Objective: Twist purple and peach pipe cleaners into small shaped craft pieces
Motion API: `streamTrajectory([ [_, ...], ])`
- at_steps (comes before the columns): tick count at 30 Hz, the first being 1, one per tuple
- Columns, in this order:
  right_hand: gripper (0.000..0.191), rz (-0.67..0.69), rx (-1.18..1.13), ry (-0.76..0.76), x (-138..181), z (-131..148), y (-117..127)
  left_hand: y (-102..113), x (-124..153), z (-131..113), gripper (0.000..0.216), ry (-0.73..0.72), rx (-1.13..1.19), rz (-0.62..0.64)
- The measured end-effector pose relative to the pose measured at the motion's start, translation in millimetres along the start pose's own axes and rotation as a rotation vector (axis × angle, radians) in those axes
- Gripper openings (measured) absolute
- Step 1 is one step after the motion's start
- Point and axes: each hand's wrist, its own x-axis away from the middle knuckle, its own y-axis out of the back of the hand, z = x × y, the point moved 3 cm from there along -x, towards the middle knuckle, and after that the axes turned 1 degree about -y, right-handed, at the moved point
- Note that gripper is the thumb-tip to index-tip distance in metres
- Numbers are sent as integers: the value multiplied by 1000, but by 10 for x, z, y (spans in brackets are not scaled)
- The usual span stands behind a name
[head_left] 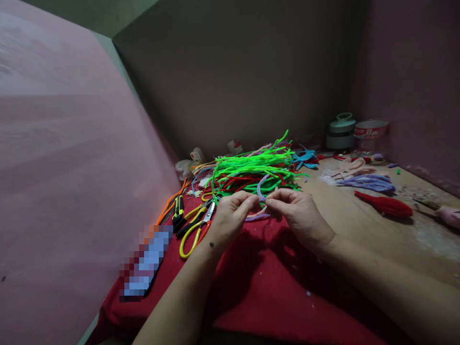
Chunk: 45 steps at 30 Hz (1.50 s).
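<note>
Between my two hands is a short purple pipe cleaner (260, 186), its upper end curving up and to the right. My left hand (237, 211) pinches it with thumb and forefinger from the left. From the other side my right hand (293, 211) pinches it close by, the fingertips of both hands almost meeting. Just behind the hands lies a big heap of green pipe cleaners (251, 165), with red ones (237, 183) among them. Below the fingers, a pale purple strand (258, 217) shows near the red cloth (251, 287).
Left of my hands lie scissors with yellow and orange handles (196, 237), yellow-black pliers (194, 218) and a utility knife (178, 210). A blurred-out flat object (147, 263) sits nearer. At right are purple pipe cleaners (366, 182), a red bundle (384, 204), a lidded container (340, 133) and a tub (371, 134).
</note>
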Motion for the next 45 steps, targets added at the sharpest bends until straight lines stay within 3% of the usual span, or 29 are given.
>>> streamTrajectory([
  [5,12,101,-314,-127,-38,-45,-14,82,16,-58,29,-149,56,129],
  [10,8,239,-433,-203,-34,-90,-42,116,31,-105,15,-540,-374,-13],
  [13,7,278,-417,-261,-24,-104,-43,77,61,-150,12,-651,-484,-20],
  [17,6,313,-318,-233,-11,-50,-44,87,91,-224,8,-567,-470,6],
  [20,7,323,-162,-155,18,25,-62,120,80,-210,12,-337,-394,67],
  [24,10,240,83,-52,64,79,-73,89,29,-52,17,53,-46,175],
  [27,16,136,274,95,84,95,-55,20,-11,42,21,157,142,149],
  [31,16,72,418,227,78,111,-43,-37,-19,45,20,117,105,58],
  [36,10,176,125,18,24,76,-71,3,17,-38,11,-63,-139,-109],
  [39,13,169,4,-94,8,31,-77,1,29,-27,12,-162,-284,-141],
  [45,13,39,70,-75,-4,-16,-46,-103,79,-7,20,-464,-810,-154],
])
